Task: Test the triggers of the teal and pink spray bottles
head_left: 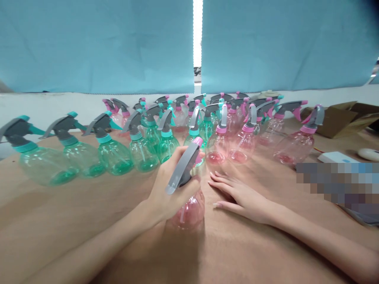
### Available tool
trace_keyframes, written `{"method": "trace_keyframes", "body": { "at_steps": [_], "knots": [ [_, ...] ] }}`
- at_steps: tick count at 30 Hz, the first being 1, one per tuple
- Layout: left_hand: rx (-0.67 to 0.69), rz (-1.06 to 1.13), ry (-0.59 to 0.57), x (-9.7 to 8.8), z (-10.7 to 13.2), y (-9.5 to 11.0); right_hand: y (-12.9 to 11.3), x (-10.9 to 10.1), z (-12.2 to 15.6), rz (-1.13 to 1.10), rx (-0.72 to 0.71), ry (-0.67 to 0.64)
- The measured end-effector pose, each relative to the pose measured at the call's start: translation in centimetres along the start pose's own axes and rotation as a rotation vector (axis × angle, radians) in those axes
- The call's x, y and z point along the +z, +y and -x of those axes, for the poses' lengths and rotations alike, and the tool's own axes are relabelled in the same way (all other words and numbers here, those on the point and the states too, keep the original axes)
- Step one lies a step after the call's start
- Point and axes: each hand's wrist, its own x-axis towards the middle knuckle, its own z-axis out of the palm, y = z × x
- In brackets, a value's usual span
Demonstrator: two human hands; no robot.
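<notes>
In the middle of the head view stands a pink spray bottle (189, 213) with a grey trigger head and a pink nozzle. My left hand (170, 183) is wrapped round its neck, just under the spray head. Resting on the table to the right of that bottle is my right hand (239, 195), palm down with fingers stretched out and nothing in it. Beyond my hands, a row of green spray bottles (115, 157) extends to the left. Pink spray bottles (217, 146) stand to the right, nearest my right fingertips.
More pink and green bottles crowd behind the front row. At the right lie an opened cardboard box (340, 118), a white box (337, 157), a white mouse-like object (368, 154) and a blurred-out item. A blue curtain (103, 47) hangs behind the wooden table (237, 252).
</notes>
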Motion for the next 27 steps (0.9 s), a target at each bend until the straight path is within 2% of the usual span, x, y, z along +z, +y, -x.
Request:
{"method": "trace_keyframes", "body": {
  "at_steps": [6,15,27],
  "knots": [
    [0.041,0.046,-0.003,0.28,0.17,-0.31,-0.01,-0.08,-0.03,0.011,0.008,-0.016],
    [-0.028,0.052,-0.008,0.37,-0.05,-0.28,-0.04,-0.11,0.01,0.0,0.006,-0.007],
    [0.012,0.057,-0.009,0.46,0.04,-0.71,-0.18,-0.28,-0.1,0.028,0.018,-0.036]
  ]
}}
